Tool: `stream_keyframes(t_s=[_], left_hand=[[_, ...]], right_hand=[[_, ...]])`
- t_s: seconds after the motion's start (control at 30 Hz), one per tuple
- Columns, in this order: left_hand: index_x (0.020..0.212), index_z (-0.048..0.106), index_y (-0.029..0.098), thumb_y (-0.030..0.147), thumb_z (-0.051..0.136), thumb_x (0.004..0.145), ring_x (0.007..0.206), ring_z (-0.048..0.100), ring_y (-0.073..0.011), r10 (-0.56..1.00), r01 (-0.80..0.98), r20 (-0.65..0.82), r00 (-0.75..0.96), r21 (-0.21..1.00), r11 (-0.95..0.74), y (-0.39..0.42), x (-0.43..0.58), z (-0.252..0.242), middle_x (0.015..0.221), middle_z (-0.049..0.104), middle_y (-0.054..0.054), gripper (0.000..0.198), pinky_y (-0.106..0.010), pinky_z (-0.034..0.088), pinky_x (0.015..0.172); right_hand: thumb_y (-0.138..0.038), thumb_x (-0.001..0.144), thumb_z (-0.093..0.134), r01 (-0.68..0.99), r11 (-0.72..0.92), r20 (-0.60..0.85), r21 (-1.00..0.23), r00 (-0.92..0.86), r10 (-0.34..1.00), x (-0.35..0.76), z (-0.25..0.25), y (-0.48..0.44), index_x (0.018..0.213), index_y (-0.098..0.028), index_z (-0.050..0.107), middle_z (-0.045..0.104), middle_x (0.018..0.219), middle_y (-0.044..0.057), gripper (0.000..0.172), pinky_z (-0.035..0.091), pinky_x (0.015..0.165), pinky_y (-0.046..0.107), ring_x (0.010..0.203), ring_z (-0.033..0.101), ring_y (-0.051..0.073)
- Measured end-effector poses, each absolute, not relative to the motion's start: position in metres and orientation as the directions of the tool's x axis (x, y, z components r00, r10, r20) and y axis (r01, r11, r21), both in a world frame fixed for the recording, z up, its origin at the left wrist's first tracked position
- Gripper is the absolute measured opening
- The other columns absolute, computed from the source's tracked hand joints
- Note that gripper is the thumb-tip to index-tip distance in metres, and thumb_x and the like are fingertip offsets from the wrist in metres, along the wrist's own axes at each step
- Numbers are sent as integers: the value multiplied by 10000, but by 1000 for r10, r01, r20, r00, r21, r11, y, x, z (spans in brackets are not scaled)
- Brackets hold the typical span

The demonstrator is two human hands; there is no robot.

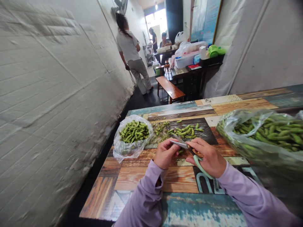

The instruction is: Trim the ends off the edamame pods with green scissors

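Note:
Green-handled scissors (197,160) are in my right hand (209,157), fingers wrapped round the handles, blades parted and pointing left. The blade tips reach my left hand (167,153), whose fingers are pinched together; what they hold is too small to make out. Just beyond the blades, loose green pods (189,130) lie on a dark part of the tabletop. Small green trimmings (161,130) are scattered to their left. A clear bag with pods (134,131) stands open at the left, and a larger bag of pods (281,134) is at the right.
The patchwork wood-pattern table (156,176) spans the foreground, with a white wall (47,94) on the left. Beyond it are a wooden bench (169,87), a side table holding a plastic box (187,60), and a standing person (132,53). More people are farther back.

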State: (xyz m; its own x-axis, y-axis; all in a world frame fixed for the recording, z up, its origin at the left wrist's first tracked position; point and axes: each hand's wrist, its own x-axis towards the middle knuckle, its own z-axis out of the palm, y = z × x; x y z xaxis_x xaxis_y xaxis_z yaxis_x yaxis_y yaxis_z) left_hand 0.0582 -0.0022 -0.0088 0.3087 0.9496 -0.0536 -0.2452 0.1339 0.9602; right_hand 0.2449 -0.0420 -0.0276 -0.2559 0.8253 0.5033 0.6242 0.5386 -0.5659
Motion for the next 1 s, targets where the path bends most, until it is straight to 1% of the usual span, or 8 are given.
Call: stream_keyframes(t_s=[0.27, 0.47, 0.63, 0.73, 0.8, 0.87, 0.93, 1.0], left_hand=[[784, 647, 125, 377, 777, 612, 451, 472, -50, 943, -270, -48, 330, 952, 143, -2, 59, -8, 610, 586, 19, 332, -185, 365, 449], [740, 613, 122, 352, 764, 631, 448, 468, -49, 933, -250, -89, 348, 951, 184, -3, 58, -7, 550, 548, 34, 296, -183, 358, 461], [844, 596, 149, 329, 734, 645, 531, 505, -71, 955, -430, -117, 274, 873, 230, 6, 53, 0, 700, 575, 8, 302, -185, 380, 463], [778, 572, 157, 398, 676, 682, 593, 518, -95, 958, -461, -124, 258, 856, 235, 12, 49, -2, 759, 566, -9, 280, -200, 392, 477], [733, 577, 159, 440, 611, 738, 562, 485, -95, 966, -308, -91, 244, 937, 166, 14, 49, -7, 699, 541, -3, 283, -208, 374, 475], [736, 623, 157, 401, 578, 779, 584, 484, -107, 973, 6, 30, 227, 999, -32, 12, 50, -13, 667, 532, -9, 251, -225, 385, 524], [814, 679, 169, 319, 561, 805, 660, 510, -129, 943, 365, 189, 275, 887, -284, 8, 53, -18, 704, 545, -27, 191, -247, 401, 607], [933, 693, 208, 260, 540, 822, 721, 522, -146, 884, 598, 259, 389, 659, -456, 4, 56, -20, 768, 551, -39, 197, -261, 399, 651]], right_hand=[[-313, 762, 661, 592, 559, 507, -580, -275, 817, 245, -27, -42, 1180, -220, 547, 587, 1025, 82, 443, 518, 770, 317, 890, 600, 199], [-328, 819, 608, 622, 527, 454, -580, -291, 842, 246, -26, -43, 1167, -222, 539, 593, 978, 68, 370, 511, 636, 267, 679, 584, 134], [-362, 814, 609, 686, 474, 512, -552, -169, 842, 251, -32, -38, 1107, -197, 565, 607, 993, 79, 340, 529, 691, 291, 768, 619, 171], [-376, 809, 612, 704, 460, 541, -541, -127, 831, 254, -35, -36, 1102, -196, 568, 611, 1018, 84, 347, 535, 709, 302, 800, 624, 183], [-381, 811, 607, 703, 457, 539, -544, -125, 833, 254, -36, -35, 1103, -201, 570, 611, 1017, 81, 345, 538, 696, 299, 759, 623, 171], [-382, 811, 605, 695, 460, 528, -552, -135, 838, 253, -35, -36, 1102, -204, 573, 615, 999, 74, 343, 539, 681, 294, 703, 615, 155], [-372, 811, 604, 688, 464, 519, -558, -147, 842, 253, -34, -36, 1105, -207, 575, 620, 975, 67, 338, 539, 671, 292, 672, 605, 146], [-361, 811, 601, 685, 468, 518, -559, -152, 842, 252, -34, -36, 1106, -211, 576, 622, 960, 62, 332, 538, 665, 293, 667, 600, 145]])
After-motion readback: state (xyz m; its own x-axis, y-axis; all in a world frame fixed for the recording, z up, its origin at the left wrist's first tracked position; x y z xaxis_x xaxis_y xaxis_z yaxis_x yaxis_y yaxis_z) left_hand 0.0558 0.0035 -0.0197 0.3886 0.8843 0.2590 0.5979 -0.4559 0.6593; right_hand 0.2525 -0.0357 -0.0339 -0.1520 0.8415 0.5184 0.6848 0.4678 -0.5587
